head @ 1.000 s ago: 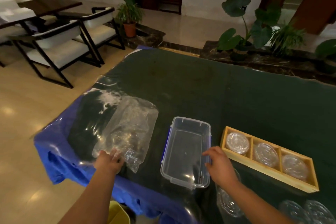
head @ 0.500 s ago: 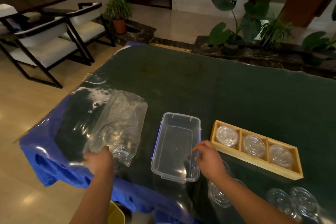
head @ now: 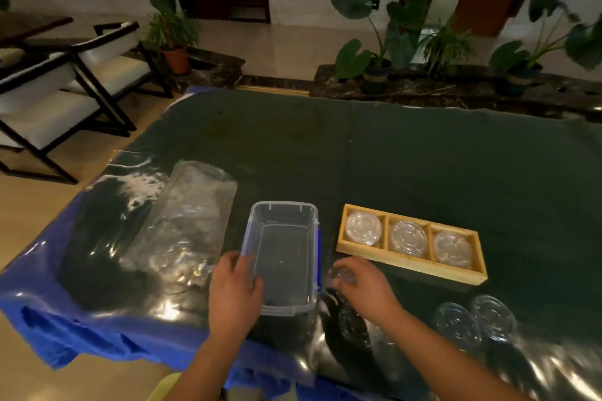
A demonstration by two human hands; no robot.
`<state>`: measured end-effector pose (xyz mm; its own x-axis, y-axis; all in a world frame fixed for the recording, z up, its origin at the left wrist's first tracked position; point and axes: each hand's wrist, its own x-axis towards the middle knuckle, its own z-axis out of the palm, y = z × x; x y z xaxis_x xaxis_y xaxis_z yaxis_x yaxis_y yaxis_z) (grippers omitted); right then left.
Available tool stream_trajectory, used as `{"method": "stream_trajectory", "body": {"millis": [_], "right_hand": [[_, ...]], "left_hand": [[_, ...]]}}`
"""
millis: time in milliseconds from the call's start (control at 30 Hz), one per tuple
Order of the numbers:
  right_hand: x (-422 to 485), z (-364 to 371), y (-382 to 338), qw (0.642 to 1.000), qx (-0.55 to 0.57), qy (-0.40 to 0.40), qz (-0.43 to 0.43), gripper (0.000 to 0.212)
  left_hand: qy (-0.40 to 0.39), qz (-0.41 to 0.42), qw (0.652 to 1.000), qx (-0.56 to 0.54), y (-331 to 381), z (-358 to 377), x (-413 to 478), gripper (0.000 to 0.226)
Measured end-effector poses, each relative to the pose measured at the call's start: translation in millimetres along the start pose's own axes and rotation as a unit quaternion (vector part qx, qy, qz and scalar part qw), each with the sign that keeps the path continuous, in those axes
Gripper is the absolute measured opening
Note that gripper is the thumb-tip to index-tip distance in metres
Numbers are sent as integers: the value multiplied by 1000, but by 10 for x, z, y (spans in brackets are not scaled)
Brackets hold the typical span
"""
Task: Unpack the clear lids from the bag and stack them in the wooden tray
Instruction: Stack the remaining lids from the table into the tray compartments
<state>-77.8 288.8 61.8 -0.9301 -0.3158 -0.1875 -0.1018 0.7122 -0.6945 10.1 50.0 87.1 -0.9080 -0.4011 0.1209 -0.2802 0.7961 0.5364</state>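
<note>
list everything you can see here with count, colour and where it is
wooden tray: 1, light wood, three compartments, right of the clear box
lids in tray: clear, one stack per compartment
loose lids: at least 2, clear, near edge right
clear box: 1, blue clips, centre, empty
plastic bag: 1, clear, left of the box
table cover: dark green over blue
chairs: 2, white and black, far left
potted plants: several, green, behind the table
left hand: on the box's near left corner
right hand: right of the box, blurred

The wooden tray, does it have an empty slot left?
No, each of the three slots of the tray holds clear lids, so none is bare.
</note>
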Motion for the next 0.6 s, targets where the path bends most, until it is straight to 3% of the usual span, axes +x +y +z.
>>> {"method": "stream_trajectory", "body": {"millis": [267,333,500,600], "right_hand": [[-674,-522,953,985,89,91,119,29],[-830,-616,1161,980,80,113,143,25],[-1169,-798,1566,965,62,149,204,22],[-1251,-910,1777,960,11,173,218,27]], "left_hand": [[-114,176,976,-64,864,578,-460,29],[-163,153,973,-63,987,817,-552,33],[-267,1,964,11,1071,1329,-658,61],[-282,-56,957,39,1074,1483,-680,79]]}}
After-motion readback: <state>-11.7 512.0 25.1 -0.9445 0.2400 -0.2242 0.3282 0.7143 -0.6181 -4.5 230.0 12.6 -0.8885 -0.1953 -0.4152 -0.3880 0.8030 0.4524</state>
